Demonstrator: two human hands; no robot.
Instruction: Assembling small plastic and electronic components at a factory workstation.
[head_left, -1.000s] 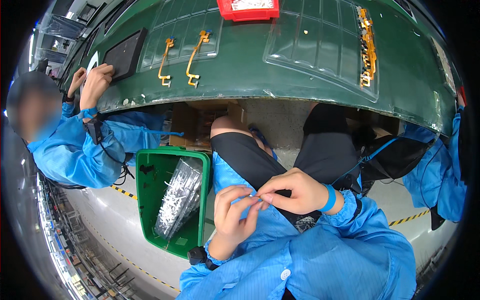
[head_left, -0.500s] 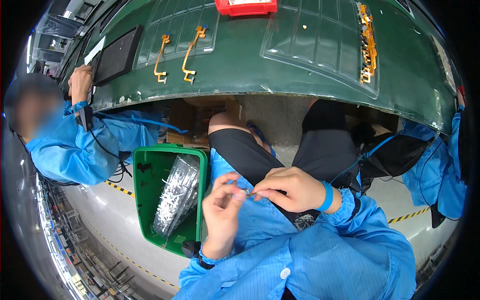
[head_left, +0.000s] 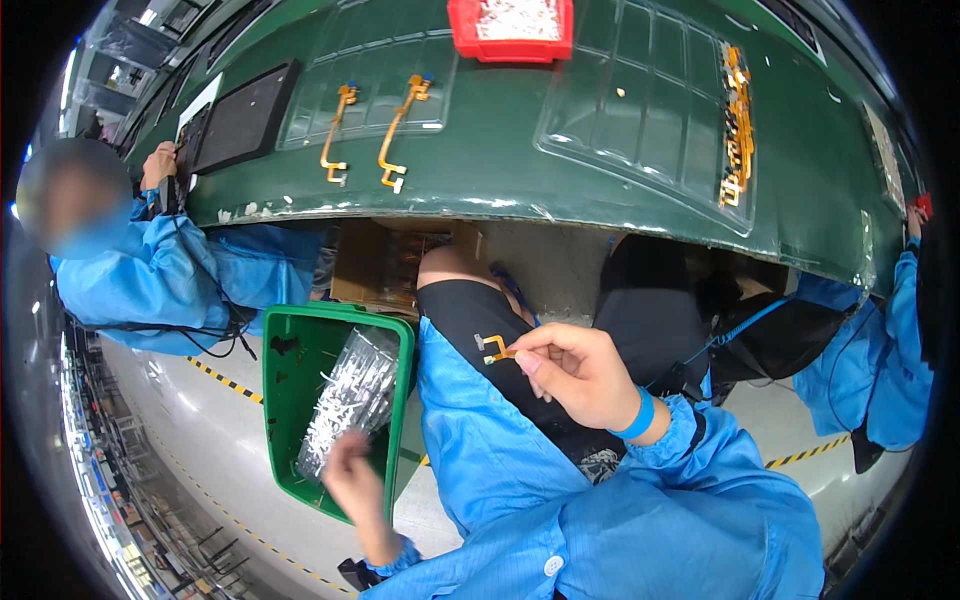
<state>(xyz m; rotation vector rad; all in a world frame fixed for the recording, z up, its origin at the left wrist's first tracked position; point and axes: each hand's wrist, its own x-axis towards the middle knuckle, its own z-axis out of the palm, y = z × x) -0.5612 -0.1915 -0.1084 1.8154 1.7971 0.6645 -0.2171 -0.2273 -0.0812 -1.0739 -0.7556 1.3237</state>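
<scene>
Above my lap, my right hand (head_left: 580, 375) pinches a small orange flex cable (head_left: 497, 345) between thumb and fingers. The cable's bent end, with its small connectors, points left out of the grip. My left hand (head_left: 358, 490) is over the near right side of a green bin (head_left: 405, 390). Its fingers are smeared by motion, so I cannot tell whether they hold anything. Inside the bin lie clear plastic trays (head_left: 375, 365) and many white scraps (head_left: 325, 415).
On the green table (head_left: 480, 185) lie two flex cables (head_left: 333, 140) (head_left: 390, 145), clear trays (head_left: 610, 125), a row of flex cables (head_left: 738, 130), a red box (head_left: 490, 48) of white pieces and a black panel (head_left: 243, 117). A co-worker's blue sleeve (head_left: 170, 265) is at left, another (head_left: 905, 330) at right.
My left hand has left the cable in front of my lap and moved down-left to the bin. My right hand still holds the cable, whose bent end now shows. The view has shifted slightly.
</scene>
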